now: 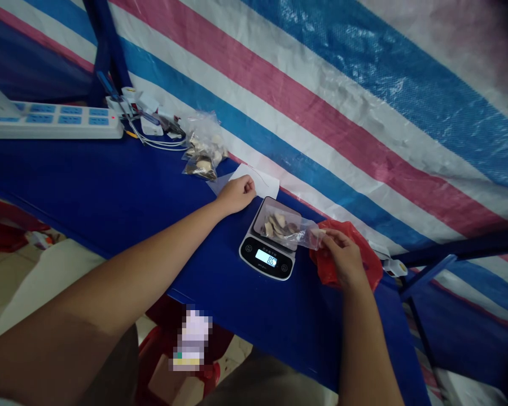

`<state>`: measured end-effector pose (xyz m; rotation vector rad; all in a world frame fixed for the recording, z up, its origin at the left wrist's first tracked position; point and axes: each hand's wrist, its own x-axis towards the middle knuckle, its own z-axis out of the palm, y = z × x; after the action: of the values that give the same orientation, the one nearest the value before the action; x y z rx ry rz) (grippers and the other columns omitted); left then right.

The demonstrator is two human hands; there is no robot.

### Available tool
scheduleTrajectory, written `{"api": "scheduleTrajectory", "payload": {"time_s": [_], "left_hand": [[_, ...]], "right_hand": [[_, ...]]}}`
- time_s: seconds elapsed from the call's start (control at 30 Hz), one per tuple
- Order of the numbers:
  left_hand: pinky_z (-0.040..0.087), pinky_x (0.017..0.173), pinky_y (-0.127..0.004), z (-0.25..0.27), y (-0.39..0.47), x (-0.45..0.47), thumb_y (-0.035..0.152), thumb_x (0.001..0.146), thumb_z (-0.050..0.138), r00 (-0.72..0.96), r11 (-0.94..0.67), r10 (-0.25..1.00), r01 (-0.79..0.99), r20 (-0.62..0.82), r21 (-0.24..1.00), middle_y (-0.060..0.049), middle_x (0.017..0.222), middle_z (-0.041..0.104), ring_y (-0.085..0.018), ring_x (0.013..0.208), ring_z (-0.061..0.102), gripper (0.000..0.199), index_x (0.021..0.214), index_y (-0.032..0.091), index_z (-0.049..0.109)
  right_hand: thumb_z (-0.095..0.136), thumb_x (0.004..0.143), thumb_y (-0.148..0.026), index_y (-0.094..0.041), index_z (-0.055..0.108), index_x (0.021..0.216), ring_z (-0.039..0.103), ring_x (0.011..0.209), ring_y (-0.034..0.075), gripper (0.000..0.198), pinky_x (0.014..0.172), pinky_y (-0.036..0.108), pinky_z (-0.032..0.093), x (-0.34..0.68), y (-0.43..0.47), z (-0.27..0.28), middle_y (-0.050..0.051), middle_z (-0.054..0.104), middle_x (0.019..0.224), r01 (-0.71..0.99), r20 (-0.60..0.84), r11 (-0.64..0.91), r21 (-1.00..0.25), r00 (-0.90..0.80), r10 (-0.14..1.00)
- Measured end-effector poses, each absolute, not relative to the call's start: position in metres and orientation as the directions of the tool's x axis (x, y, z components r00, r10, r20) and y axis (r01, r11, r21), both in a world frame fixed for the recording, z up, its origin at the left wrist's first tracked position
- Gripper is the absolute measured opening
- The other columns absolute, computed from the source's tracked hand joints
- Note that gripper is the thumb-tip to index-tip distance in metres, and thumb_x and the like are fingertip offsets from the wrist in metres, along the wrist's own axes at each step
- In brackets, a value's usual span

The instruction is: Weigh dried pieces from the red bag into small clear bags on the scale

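Note:
A clear plastic bag (279, 225) with pale, dark-edged dried slices in it lies on the pan of a digital kitchen scale (266, 263), whose lit display shows a reading. My right hand (344, 254) pinches the bag's open end, to the right of the pan. Behind that hand sits a red plastic bag (366, 262). My left hand (237, 195) rests with curled fingers beside a white sheet of paper (260, 180), left of the scale; whether it holds anything is hidden.
Several filled clear bags (204, 149) are heaped at the back of the blue table (110, 186). Left of them are a screwdriver (108, 84), cables and a white power strip (55, 119). A striped tarpaulin (322, 113) hangs along the back edge. Below stands a red stool (152, 349).

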<state>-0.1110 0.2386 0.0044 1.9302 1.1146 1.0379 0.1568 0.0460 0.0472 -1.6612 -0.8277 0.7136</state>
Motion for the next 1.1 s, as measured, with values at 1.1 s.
{"api": "scheduleTrajectory", "payload": {"time_s": [1.1], "left_hand": [[0.034,0.061,-0.031,0.02,0.227,-0.115,0.038,0.084,0.063,0.107,-0.491,0.864,0.401,0.492,0.774,0.004,0.055,0.04,-0.012,0.056,0.038,0.042,0.059,0.022,0.034]], "right_hand": [[0.083,0.068,-0.04,-0.026,0.032,0.057,0.025,0.042,0.008,0.053,0.039,0.025,0.026,0.152,0.046,0.048,-0.01,0.03,0.048,0.05,0.054,0.024,-0.998,0.762,0.646]]}}
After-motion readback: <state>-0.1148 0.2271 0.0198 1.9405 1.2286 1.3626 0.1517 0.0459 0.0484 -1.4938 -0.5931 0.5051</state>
